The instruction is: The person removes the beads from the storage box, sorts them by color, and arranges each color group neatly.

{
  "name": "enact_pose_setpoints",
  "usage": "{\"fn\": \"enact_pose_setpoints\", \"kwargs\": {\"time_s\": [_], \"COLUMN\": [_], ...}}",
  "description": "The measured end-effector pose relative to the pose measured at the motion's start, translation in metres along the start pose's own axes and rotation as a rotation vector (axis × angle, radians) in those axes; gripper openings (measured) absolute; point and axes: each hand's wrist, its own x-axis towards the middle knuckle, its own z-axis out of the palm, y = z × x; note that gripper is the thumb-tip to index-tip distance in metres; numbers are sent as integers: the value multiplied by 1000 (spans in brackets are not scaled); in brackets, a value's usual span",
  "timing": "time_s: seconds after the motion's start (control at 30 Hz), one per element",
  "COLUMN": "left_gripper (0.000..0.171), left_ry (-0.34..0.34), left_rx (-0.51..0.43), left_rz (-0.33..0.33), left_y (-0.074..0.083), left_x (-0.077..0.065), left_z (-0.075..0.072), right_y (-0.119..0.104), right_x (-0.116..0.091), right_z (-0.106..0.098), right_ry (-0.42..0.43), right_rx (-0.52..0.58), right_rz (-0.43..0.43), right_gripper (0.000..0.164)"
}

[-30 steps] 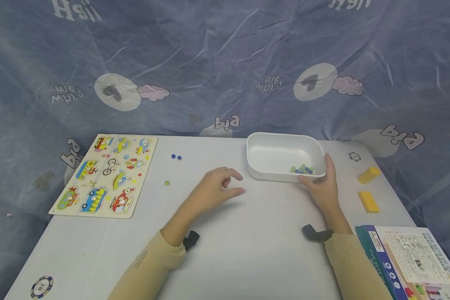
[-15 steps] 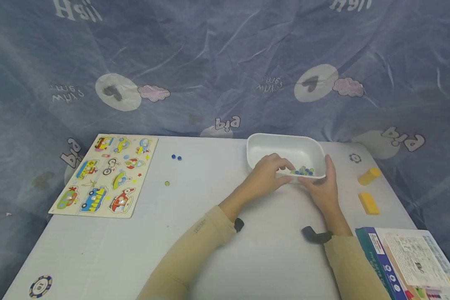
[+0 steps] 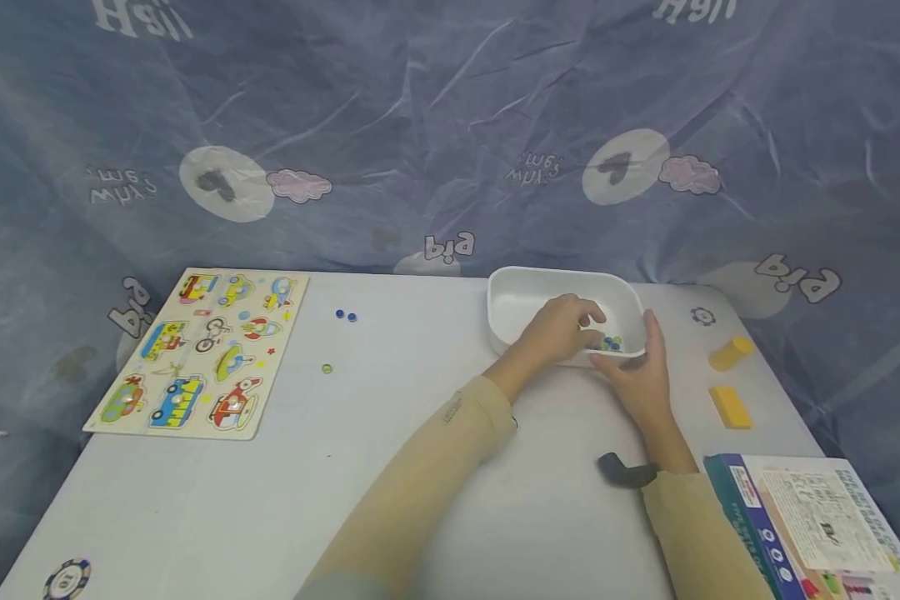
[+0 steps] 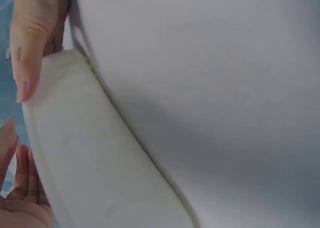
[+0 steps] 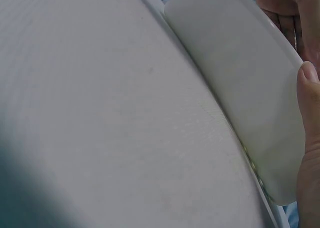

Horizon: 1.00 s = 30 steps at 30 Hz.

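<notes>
A white rectangular container [image 3: 517, 302] stands near the table's back edge, with several blue and green glass marbles [image 3: 612, 342] at its right front corner. My left hand [image 3: 558, 331] reaches over the front rim into it, thumb and fingers apart beside the marbles, covering part of them. At the right front corner my right hand [image 3: 640, 379] holds the container, its thumb [image 5: 308, 81] on the rim in the right wrist view. The left wrist view shows the front wall [image 4: 95, 138] between both hands. Two blue marbles [image 3: 346, 316] and one green marble [image 3: 327, 368] lie on the table.
A wooden picture puzzle board [image 3: 202, 354] lies at the left. On the right are a yellow cylinder [image 3: 731, 353], a yellow block [image 3: 731, 407] and a printed box [image 3: 817, 525]. A blue patterned cloth [image 3: 420, 133] hangs behind the table.
My left hand has moved right from over the table, past the front rim and into the container by the marbles. The right hand stays on the container's corner.
</notes>
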Motion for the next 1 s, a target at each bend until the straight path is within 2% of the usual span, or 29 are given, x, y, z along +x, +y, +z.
{"fn": "enact_pose_setpoints", "kwargs": {"time_s": [0.23,0.33,0.5,0.6,0.77,0.9,1.0], "left_gripper": [30,30,30,29,29,29,29], "left_ry": [-15,-40,-96,-150,-245,-280,-296], "left_rx": [-14,-40,-32,-31,-126,-154,-130], "left_rz": [-81,-120,-157,-163,-151,-123,-110], "left_y": [-11,-15,-19,-21,-28,-31,-31], "left_x": [10,13,22,27,31,33,35], "left_z": [5,9,11,13,15,15,17], "right_y": [-1,-2,-1,0,-2,-2,-2], "right_x": [-1,-1,0,0,0,1,0], "right_z": [1,1,1,0,1,1,0], "right_ry": [16,20,28,30,24,23,27], "right_rx": [-18,-24,-33,-26,-22,-39,-48], "right_rz": [10,15,13,11,-1,-5,6], "right_gripper": [109,109,109,109,108,108,108]}}
